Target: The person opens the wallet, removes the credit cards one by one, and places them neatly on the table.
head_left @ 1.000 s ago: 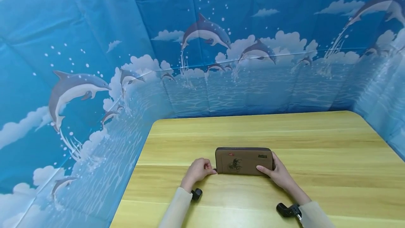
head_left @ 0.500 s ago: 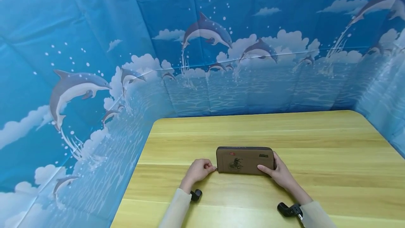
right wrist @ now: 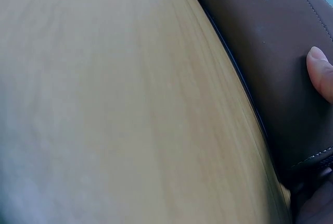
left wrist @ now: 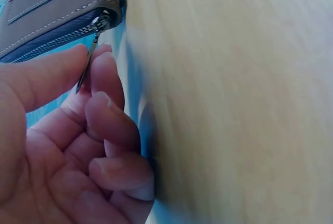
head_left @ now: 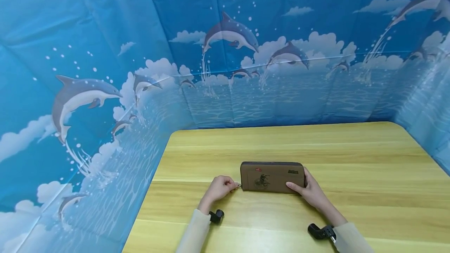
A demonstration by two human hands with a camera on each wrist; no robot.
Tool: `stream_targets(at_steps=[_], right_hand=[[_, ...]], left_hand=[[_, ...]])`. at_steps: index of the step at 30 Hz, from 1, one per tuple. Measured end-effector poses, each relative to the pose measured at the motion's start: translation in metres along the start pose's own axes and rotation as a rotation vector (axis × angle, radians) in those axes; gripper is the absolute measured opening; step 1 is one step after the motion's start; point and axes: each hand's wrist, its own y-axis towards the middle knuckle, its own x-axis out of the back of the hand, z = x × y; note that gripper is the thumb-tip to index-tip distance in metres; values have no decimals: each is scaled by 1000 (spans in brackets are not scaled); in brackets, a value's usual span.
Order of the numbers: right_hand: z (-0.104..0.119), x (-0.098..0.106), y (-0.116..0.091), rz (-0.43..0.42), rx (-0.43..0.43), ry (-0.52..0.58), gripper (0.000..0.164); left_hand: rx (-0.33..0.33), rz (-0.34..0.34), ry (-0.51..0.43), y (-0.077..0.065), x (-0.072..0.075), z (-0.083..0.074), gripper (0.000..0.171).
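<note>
A brown zip-around wallet (head_left: 275,180), printed with a dark horse-and-rider figure and a small red tag, stands on its long edge on the table. At its right end, my right hand (head_left: 311,192) grips it, thumb across the front face and the other fingers mostly hidden behind. My left hand (head_left: 219,187) is at the lower left corner, pinching the metal zipper pull (left wrist: 91,57) between thumb and forefinger. In the left wrist view the pull hangs from the slider (left wrist: 102,23) at the end of the zipper teeth (left wrist: 52,44), and the remaining fingers curl loosely.
The wood-grain table (head_left: 288,143) has rounded far corners. Behind it and along the sides hangs a blue sheet (head_left: 246,100) printed with dolphins and clouds. A black wrist camera (head_left: 216,216) sits at my left cuff, another camera (head_left: 320,232) at my right.
My left fingertips have drawn slightly away from the wallet's corner, and a bit of the pull now shows between them. The right hand keeps its grip on the wallet.
</note>
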Motion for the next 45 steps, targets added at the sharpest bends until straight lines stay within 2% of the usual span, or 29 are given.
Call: stream_targets(at_steps=[7,13,26,32,45], right_hand=[[2,0,0,9,-8,9,64],[4,2,-1,13,-4,-44,71],[3,2,-1,18,27,-13,64],[2,3,2,11,54,-31,60],[0,1,1,14,54,-45,57]], left_hand=[[50,34,-7,1,2,0,27],[70,44,-30,0,1,-1,29],[93,-7,-59,-1,2,-2,31],[99,-15,-33,0,2,-4,32],[111,-54,18,-2,6,-9,33]])
